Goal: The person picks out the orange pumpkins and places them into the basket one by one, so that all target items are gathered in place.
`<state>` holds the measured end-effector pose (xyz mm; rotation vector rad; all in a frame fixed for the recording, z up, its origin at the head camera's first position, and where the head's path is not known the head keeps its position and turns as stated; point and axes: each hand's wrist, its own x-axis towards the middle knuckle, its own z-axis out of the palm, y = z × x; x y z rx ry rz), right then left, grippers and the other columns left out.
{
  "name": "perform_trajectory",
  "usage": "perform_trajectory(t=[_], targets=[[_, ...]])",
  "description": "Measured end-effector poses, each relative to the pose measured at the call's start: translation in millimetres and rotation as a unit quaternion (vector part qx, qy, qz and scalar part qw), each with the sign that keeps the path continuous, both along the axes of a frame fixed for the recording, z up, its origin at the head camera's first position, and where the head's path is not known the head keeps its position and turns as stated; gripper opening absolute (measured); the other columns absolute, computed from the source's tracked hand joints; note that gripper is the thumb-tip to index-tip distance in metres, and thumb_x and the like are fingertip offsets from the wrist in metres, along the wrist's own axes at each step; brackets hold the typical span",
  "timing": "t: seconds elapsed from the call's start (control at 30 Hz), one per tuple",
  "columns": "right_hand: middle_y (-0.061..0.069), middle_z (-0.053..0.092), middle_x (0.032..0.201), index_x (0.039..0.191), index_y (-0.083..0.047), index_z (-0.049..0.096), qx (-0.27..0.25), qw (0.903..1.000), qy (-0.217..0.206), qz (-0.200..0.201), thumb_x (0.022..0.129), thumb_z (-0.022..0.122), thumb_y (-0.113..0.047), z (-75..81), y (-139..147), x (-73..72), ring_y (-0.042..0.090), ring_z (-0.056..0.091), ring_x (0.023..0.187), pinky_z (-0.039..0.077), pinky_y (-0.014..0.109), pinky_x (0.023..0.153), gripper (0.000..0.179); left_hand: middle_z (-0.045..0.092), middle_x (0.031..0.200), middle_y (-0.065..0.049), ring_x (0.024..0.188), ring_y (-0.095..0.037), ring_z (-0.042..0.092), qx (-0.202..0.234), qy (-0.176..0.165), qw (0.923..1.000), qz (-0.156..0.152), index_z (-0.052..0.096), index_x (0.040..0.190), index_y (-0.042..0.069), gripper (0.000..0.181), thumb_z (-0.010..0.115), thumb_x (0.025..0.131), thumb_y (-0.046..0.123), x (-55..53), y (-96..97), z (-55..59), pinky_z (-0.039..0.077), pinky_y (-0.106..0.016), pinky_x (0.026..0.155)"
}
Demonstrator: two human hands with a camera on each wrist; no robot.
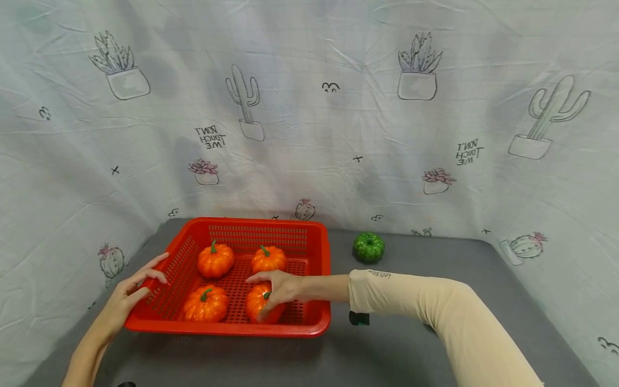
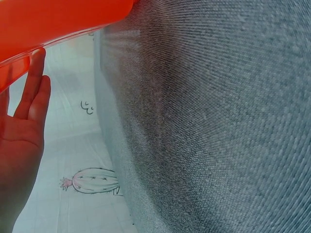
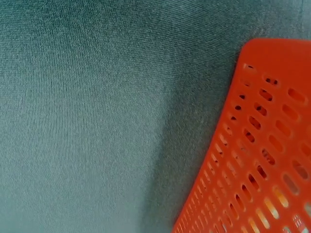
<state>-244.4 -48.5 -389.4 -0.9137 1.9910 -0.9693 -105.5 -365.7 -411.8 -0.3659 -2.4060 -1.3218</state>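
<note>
A red plastic basket with slotted walls stands left of centre on the grey table. Several orange pumpkins lie inside it, including a back-left pumpkin, a back-right pumpkin and a front-left pumpkin. My right hand reaches over the basket's right wall and holds the front-right pumpkin, with fingers and thumb spread around it. At the left rim, my left hand holds the basket. Some of its fingers show outside the rim in the left wrist view. Neither right hand nor pumpkin shows clearly in the right wrist view.
A glittery green pumpkin sits on the table behind my right forearm. Grey cloth covers the table. A pale curtain printed with cacti hangs around the back and sides. Part of a dark object shows beside my right sleeve.
</note>
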Motion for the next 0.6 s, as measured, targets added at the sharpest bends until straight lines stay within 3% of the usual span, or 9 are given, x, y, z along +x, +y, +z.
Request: perform_trajectory(t=[0.33,0.6], targets=[[0.0,0.048,0.132,0.125,-0.015,0.061,0.003,0.9997,-0.023,0.008,0.07,0.081,0.004,6.5,3.0,-1.3,0.011,0.044,0.107,0.044,0.027,0.088,0.061,0.037,0.15,0.005,0.13,0.002,0.032,-0.002,0.005,1.0,-0.004,0.057,0.102,-0.004,0.021,0.039,0.095,-0.01,0.5,-0.1,0.9,0.035,-0.024,0.071],[0.0,0.047,0.137,0.127,-0.016,0.061,-0.003,0.9999,-0.011,0.006,0.069,0.081,0.005,2.3,5.3,-0.5,0.01,0.043,0.117,0.043,0.028,0.091,0.064,0.037,0.149,0.006,0.126,0.0,0.035,-0.006,0.008,0.9999,-0.007,0.057,0.102,-0.005,0.021,0.039,0.094,-0.01,-0.1,0.1,0.8,0.038,-0.024,0.069]])
